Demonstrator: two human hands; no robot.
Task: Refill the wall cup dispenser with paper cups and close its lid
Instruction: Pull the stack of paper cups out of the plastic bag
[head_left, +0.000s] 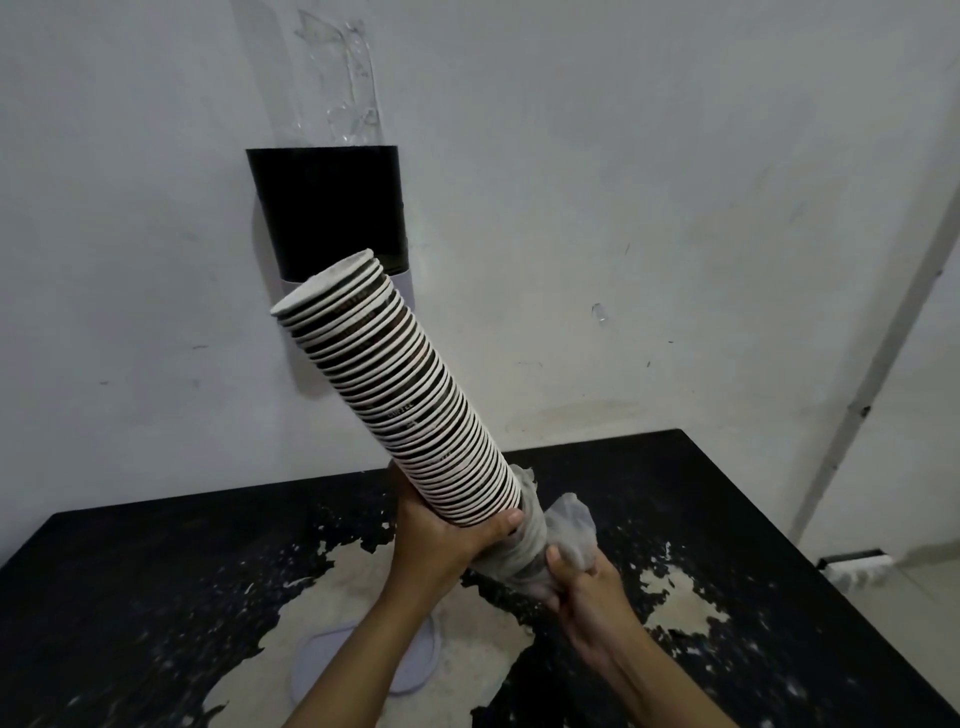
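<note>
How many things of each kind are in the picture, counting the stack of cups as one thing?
Stack of paper cups: 1
Plastic wrap at the stack's lower end: 1
Wall dispenser: 1
White lid on the table: 1
Black table: 1
Hands: 2, left hand and right hand
Total: 7

Left hand (441, 525) curled, gripping; right hand (582, 582) curled, pinching; forearms raised.

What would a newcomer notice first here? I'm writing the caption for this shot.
A long tilted stack of paper cups fills the centre, held low by the left hand while the right hand grips its bunched plastic wrap. Behind it, the black dispenser hangs on the wall, above a black table.
</note>
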